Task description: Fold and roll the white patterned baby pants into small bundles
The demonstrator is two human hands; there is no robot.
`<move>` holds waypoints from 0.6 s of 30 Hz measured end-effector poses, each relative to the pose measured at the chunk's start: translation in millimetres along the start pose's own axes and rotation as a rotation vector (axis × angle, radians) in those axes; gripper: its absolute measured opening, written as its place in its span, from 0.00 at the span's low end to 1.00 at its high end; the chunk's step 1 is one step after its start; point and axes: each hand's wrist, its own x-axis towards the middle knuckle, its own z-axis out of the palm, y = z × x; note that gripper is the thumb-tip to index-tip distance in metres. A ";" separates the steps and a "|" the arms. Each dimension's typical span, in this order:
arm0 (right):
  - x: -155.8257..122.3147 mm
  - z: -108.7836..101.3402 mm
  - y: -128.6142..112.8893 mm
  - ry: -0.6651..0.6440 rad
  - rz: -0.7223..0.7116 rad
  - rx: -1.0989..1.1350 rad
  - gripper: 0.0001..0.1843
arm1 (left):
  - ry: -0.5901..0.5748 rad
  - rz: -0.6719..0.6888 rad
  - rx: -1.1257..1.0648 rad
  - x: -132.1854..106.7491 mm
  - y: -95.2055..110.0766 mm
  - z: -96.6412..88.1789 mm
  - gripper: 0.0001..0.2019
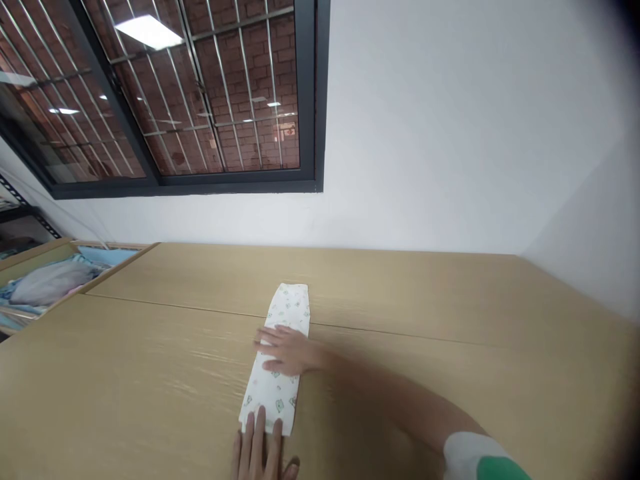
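Right hand (pixel 287 351), fingers spread leftward, lies flat across the printed white cloth (pixel 271 392), lower centre of the frame. Left hand (pixel 257 461) points upward onto the cloth's lower end. Both grips are released.

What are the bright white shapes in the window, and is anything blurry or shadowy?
In the head view, the window has white patches that look like reflected lamps; in the head view, the right hand and right forearm look slightly blurred; also in the head view, a soft shadow falls below that forearm, and pale glints streak the tan tabletop.
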 end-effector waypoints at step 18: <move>36.1 -29.4 134.2 0.149 0.354 -0.101 0.38 | -0.066 0.155 -0.028 -0.3 -21.3 -6.0 0.23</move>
